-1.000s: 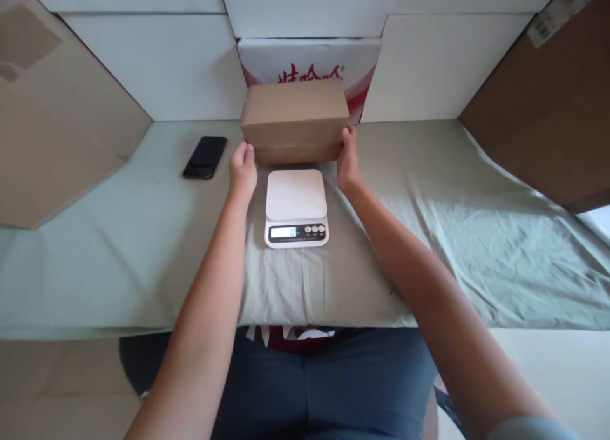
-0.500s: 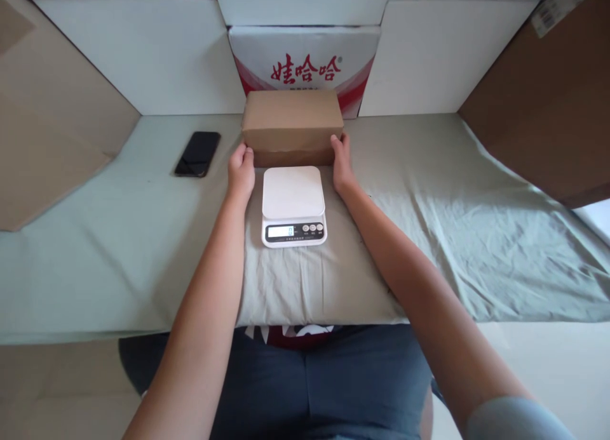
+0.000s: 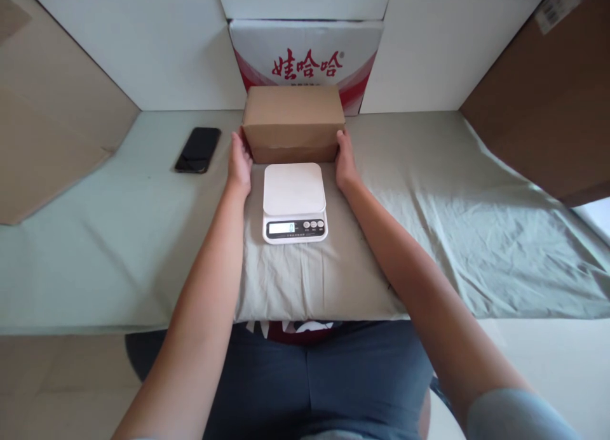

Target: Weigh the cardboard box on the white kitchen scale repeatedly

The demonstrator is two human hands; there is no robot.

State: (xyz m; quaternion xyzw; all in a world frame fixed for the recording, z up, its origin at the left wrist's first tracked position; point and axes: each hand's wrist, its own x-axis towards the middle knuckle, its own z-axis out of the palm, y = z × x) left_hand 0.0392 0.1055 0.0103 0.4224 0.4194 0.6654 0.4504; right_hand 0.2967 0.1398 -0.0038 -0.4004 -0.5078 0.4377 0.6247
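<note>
A closed brown cardboard box [image 3: 293, 122] rests on the green cloth just behind a white digital kitchen scale [image 3: 294, 201]. My left hand [image 3: 239, 162] presses against the box's left end and my right hand [image 3: 345, 162] against its right end, so the box is gripped between both palms. The scale's platform is bare and its display reads 0.
A black phone [image 3: 197, 149] lies face up on the cloth at the left. A white carton with red characters [image 3: 305, 58] stands against the back wall. Brown cardboard panels [image 3: 548, 91] lean at both sides. The green cloth [image 3: 452, 237] covers the table.
The box came down from a slight lift and now sits on the cloth behind the scale. Both hands slid forward along its ends and stay on it.
</note>
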